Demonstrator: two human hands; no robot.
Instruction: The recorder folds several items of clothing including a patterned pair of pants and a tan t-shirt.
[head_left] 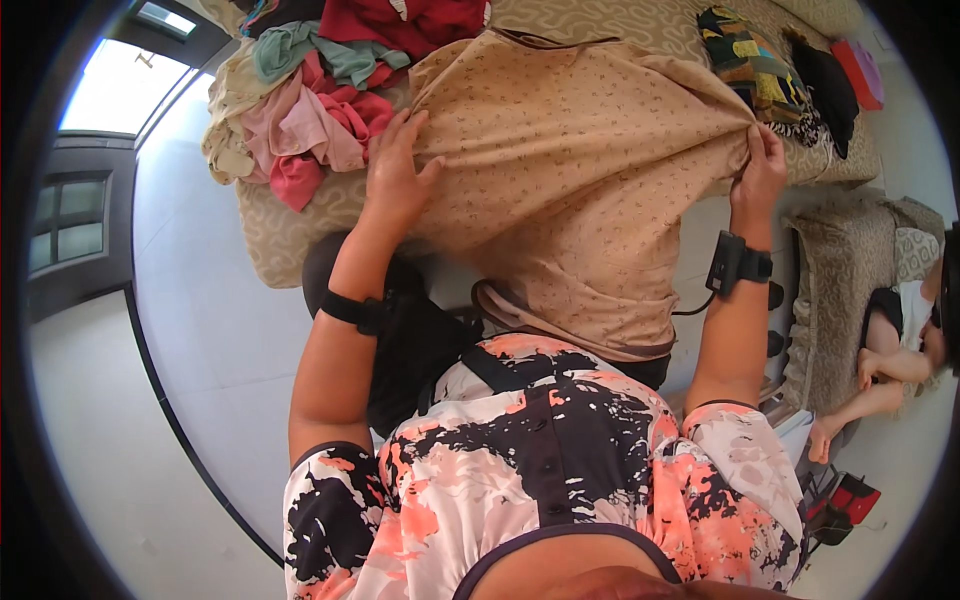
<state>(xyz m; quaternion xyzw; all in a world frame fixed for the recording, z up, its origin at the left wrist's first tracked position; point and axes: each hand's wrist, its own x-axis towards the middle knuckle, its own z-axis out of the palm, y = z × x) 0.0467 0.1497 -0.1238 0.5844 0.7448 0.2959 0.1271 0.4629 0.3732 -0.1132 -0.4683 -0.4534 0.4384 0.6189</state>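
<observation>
A light tan garment (570, 140) with a small printed pattern and dark trim is spread over the edge of a patterned couch, its near part hanging down toward my lap. Resting at the garment's left edge, my left hand (400, 170) is open, with the thumb held apart from the fingers. My right hand (760, 165) pinches the right corner between thumb and fingertips, and folds run out from that grip across the cloth. What lies beneath the garment is hidden.
A heap of pink, cream, green and red clothes (310, 120) lies on the couch (275, 235) at left. Farther right are a multicoloured patterned cloth (755, 65) and a black one (825, 95). Another person (900, 350) sits at the right edge. A dark door (80, 210) stands at left.
</observation>
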